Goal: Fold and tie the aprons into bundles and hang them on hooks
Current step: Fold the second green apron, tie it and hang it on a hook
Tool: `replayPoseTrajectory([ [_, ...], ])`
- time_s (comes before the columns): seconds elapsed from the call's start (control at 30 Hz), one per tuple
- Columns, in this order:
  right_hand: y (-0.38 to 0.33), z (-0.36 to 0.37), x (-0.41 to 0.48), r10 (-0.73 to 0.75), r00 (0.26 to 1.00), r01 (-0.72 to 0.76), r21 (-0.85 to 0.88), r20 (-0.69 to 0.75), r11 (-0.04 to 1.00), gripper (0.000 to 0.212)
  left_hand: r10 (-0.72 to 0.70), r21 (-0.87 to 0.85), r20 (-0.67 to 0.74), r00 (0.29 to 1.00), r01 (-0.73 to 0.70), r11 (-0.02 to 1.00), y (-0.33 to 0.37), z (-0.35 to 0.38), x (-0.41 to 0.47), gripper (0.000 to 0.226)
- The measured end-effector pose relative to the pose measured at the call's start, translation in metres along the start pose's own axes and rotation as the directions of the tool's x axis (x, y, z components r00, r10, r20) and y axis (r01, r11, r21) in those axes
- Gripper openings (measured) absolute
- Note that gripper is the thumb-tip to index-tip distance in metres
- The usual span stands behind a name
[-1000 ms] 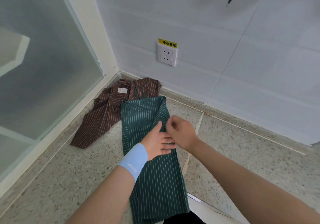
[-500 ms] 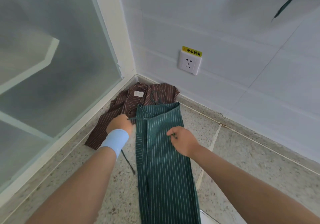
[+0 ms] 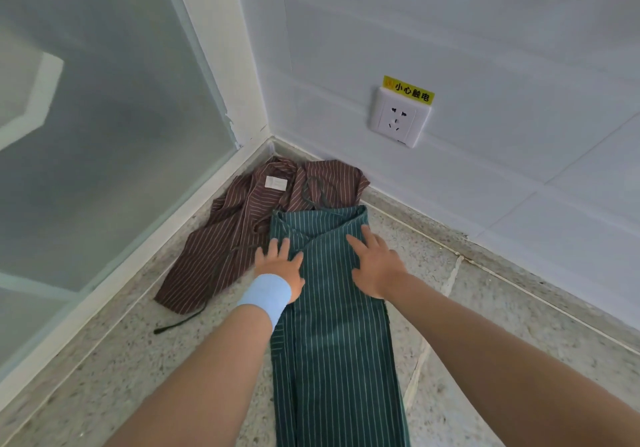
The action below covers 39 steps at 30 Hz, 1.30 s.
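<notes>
right now i see the green striped apron lying folded into a long narrow strip on the speckled floor, its top end overlapping the crumpled brown striped apron in the corner near the wall socket. the left hand, with a light blue wristband, lies flat on the strip's left edge, fingers spread, and the right hand presses flat near its top right, fingers straight; neither grips anything

Indoor room corner, terrazzo floor, wall socket, frosted glass partition
</notes>
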State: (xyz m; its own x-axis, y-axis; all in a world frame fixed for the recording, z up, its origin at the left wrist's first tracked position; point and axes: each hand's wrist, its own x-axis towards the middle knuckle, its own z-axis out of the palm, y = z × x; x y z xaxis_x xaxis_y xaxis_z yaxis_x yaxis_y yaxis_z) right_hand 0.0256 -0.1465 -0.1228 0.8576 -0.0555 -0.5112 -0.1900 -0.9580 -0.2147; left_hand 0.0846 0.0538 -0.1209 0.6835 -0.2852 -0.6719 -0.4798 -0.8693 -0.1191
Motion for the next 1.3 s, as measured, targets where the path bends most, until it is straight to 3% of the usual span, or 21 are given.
replayPoseTrajectory([
  [0.07,0.006,0.008,0.008,-0.034,0.997,0.042,-0.108,0.072,0.993,0.079,-0.027,0.013,-0.005,1.0,0.028,1.0,-0.008,0.014,0.0,0.071],
  [0.17,0.013,0.024,0.015,-0.037,0.996,0.058,-0.293,0.078,0.954,0.076,-0.013,-0.049,-0.264,0.965,0.0,0.999,-0.004,0.038,-0.01,0.068],
  [0.27,0.005,0.036,0.002,-0.026,0.999,0.017,-0.356,-0.021,0.934,0.069,0.047,-0.17,-0.541,0.84,-0.164,0.972,0.014,0.064,-0.029,0.051],
  [0.33,-0.005,0.049,-0.014,-0.082,0.982,0.03,-0.287,-0.17,0.958,0.066,0.125,-0.147,-0.586,0.8,-0.257,0.955,0.027,0.087,-0.043,0.044],
  [0.4,-0.014,0.07,-0.036,-0.18,0.94,0.116,-0.222,-0.289,0.968,0.063,0.144,-0.145,-0.561,0.815,-0.268,0.953,0.034,0.108,-0.058,0.046],
  [0.5,-0.009,0.106,-0.067,-0.307,0.925,0.23,-0.314,-0.225,0.921,0.06,0.153,-0.139,-0.492,0.857,-0.251,0.958,0.033,0.141,-0.078,0.055],
  [0.7,0.018,0.125,-0.107,-0.267,0.94,0.168,-0.394,-0.212,0.904,0.066,0.152,-0.079,-0.382,0.912,-0.196,0.977,0.031,0.169,-0.113,0.075],
  [0.77,0.013,0.121,-0.127,-0.262,0.942,0.153,-0.425,-0.211,0.892,0.077,0.134,-0.133,-0.391,0.911,-0.2,0.971,0.038,0.17,-0.127,0.079],
  [0.93,0.012,0.134,-0.193,-0.405,0.914,0.355,-0.507,0.013,0.786,0.102,0.304,-0.081,-0.452,0.839,-0.378,0.922,0.063,0.186,-0.168,0.045],
  [0.97,0.017,0.143,-0.203,-0.422,0.904,0.393,-0.503,0.061,0.769,0.105,0.314,-0.086,-0.403,0.86,-0.377,0.922,0.067,0.191,-0.175,0.044],
  [1.1,0.036,0.17,-0.242,-0.38,0.909,0.413,-0.514,0.173,0.752,0.113,0.252,-0.16,-0.31,0.917,-0.312,0.937,0.077,0.214,-0.196,0.066],
  [1.2,0.039,0.185,-0.26,-0.353,0.93,0.348,-0.562,0.105,0.75,0.097,0.241,-0.199,-0.24,0.94,-0.29,0.936,0.081,0.224,-0.207,0.079],
  [1.3,0.037,0.195,-0.262,-0.356,0.934,0.304,-0.49,-0.015,0.817,0.079,0.231,-0.237,-0.203,0.951,-0.277,0.931,0.084,0.231,-0.219,0.087],
])
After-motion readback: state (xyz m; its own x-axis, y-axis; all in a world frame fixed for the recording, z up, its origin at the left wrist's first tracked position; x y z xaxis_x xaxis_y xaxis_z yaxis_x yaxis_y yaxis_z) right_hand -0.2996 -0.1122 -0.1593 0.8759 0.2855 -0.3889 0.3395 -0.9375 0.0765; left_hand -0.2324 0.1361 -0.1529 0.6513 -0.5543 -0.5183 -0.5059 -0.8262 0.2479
